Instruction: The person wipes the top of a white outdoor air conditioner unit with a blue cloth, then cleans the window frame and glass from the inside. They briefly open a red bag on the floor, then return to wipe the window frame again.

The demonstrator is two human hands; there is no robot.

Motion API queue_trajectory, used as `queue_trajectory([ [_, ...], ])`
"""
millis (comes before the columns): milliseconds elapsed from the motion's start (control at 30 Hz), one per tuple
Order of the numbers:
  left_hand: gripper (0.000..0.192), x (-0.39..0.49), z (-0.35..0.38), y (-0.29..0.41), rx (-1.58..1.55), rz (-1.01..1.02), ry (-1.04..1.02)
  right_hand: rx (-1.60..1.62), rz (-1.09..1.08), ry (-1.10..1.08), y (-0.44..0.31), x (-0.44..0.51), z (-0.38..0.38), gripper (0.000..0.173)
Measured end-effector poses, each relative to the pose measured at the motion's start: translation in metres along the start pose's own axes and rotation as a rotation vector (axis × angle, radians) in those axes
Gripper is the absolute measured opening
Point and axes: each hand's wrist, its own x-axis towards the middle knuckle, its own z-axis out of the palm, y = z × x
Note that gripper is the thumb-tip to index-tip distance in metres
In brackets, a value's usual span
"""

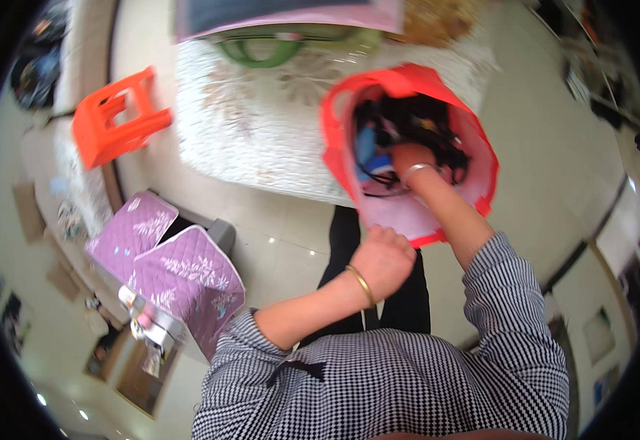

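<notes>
A red fabric bag with a pale lining stands with its mouth open at the near right corner of the covered table. Its near rim is pinched in my left hand, which wears a gold-coloured bangle. My right hand reaches deep inside the bag, a silver bangle at the wrist. Around it lies a jumble of dark items, some cord-like, along with a blue object. The right fingers are hidden among these contents, so what they touch cannot be seen.
A white textured cover with a leaf pattern spans the table. At its far side are a green handle and a pink-edged dark panel. An orange plastic stool lies tipped at left. Nearer stands something under a purple quilted cover.
</notes>
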Motion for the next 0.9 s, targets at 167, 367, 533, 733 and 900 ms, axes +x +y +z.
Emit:
queue_trajectory([
  [167, 0.017, -0.010, 0.020, 0.005, -0.027, -0.054, 0.134, -0.040, 0.172, -0.064, -0.014, 0.018, 0.005, 0.039],
  [367, 0.019, -0.026, 0.021, 0.013, -0.095, -0.043, 0.353, -0.163, 0.186, 0.005, -0.005, 0.043, 0.021, 0.047],
  [533, 0.021, -0.063, 0.009, 0.005, -0.330, -0.014, 0.609, -0.334, 0.056, 0.023, 0.001, 0.054, 0.024, 0.046],
  [733, 0.024, -0.136, 0.032, -0.038, -0.529, -0.278, 0.490, -0.451, -0.038, 0.024, -0.004, 0.049, 0.008, 0.043],
  [900, 0.019, -0.199, 0.065, -0.051, -0.520, -0.484, 0.519, -0.523, -0.132, 0.032, -0.005, 0.033, -0.008, 0.042],
])
